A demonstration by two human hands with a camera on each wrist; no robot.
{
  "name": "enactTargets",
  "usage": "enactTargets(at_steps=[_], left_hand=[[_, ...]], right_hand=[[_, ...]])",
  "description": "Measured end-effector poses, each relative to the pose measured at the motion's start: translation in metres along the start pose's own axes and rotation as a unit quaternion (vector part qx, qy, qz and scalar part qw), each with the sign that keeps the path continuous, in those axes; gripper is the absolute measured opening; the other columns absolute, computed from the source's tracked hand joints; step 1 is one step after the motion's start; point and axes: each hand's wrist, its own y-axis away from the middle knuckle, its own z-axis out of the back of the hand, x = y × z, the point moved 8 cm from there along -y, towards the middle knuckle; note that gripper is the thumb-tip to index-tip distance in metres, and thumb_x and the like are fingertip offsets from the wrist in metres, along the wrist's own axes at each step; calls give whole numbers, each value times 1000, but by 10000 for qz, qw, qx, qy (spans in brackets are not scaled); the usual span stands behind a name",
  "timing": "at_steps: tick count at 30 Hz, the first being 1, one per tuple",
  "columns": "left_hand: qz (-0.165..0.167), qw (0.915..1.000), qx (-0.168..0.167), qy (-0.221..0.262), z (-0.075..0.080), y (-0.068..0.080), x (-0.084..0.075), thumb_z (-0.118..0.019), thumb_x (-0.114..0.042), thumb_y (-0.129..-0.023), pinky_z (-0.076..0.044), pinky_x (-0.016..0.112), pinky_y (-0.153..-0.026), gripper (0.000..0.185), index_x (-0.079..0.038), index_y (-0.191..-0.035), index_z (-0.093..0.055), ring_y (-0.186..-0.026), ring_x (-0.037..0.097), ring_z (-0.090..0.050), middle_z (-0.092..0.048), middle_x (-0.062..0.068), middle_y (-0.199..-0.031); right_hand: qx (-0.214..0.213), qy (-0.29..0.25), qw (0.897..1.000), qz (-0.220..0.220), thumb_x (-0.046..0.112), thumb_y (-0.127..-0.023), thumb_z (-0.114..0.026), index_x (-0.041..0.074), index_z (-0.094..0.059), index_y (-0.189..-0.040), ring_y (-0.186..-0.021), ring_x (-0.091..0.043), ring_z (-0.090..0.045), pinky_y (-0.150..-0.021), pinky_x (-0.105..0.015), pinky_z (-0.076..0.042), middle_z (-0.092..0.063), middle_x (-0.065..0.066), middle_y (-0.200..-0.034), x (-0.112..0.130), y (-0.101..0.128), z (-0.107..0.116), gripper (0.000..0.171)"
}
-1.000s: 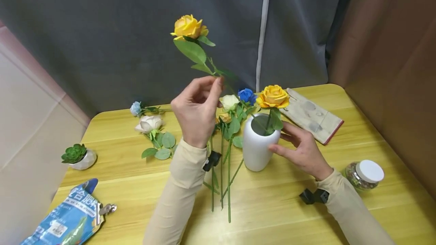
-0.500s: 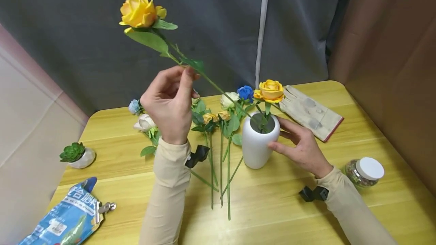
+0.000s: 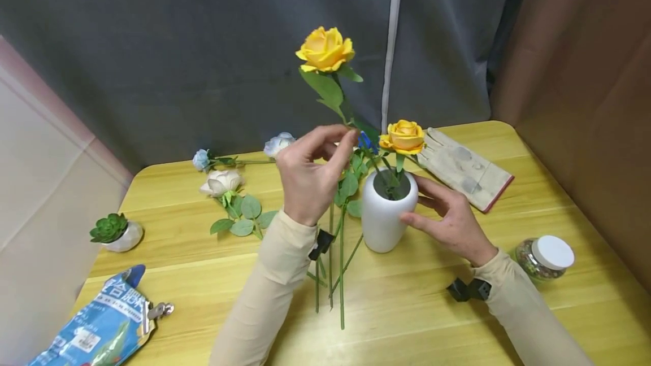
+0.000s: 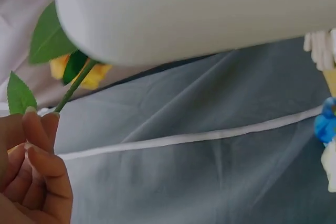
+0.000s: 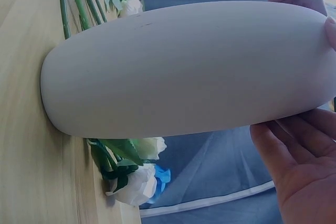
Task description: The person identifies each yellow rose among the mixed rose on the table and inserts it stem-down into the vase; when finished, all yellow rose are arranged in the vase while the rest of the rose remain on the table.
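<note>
Two yellow roses [image 3: 325,49], one white vase [image 3: 382,222].

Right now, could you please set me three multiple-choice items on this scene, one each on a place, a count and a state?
1. Where is the glass jar?
A. right of the vase
B. behind the plant
C. on the glove

2. How many yellow roses rise from the vase?
A. one
B. two
C. four

3. What is the left hand doing?
A. lying flat
B. pinching a rose stem
C. gripping the bag

A: the jar stands by the right sleeve.
B: a tall rose and a short rose.
B: fingertips meet on the stem.
</note>
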Motion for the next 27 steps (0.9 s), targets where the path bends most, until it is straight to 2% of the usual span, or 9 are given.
enactTargets(at_steps=[5, 11, 20, 27], left_hand=[[-19, 9970, 613, -469, -15, 18, 2, -78, -11, -92, -51, 22, -54, 9, -2, -89, -79, -52, 9, -59, -74, 7, -73], [50, 9913, 1153, -624, -24, 34, 2, -77, -11, -91, -39, 21, -51, 7, -5, -89, -79, -54, 9, -49, -73, 4, -76], [196, 9858, 1528, -667, -26, 39, 3, -85, -11, -85, -37, 22, -54, 5, -7, -85, -82, -59, 13, -46, -63, 1, -79], [478, 9826, 1731, -466, -23, 39, 9, -87, -15, -84, -37, 21, -53, 9, -8, -88, -83, -58, 17, -49, -65, 0, -77]], right_hand=[[32, 0, 10000, -19, -8, -84, -78, -5, -54, -143, -130, 1, -56, -101, -19, -52, -58, -23, -145, -2, 1, -3, 64], [74, 68, 9999, 64, -7, -84, -79, -4, -55, -144, -130, 1, -56, -100, -19, -52, -58, -22, -145, 0, 0, -3, 64], [59, 99, 9999, 21, -6, -85, -79, -4, -54, -144, -129, 1, -56, -100, -18, -52, -59, -22, -144, 0, 0, -1, 64], [44, 115, 9999, 21, -6, -85, -79, -3, -54, -144, -130, 1, -56, -100, -18, -52, -58, -22, -145, 1, -1, 0, 64]])
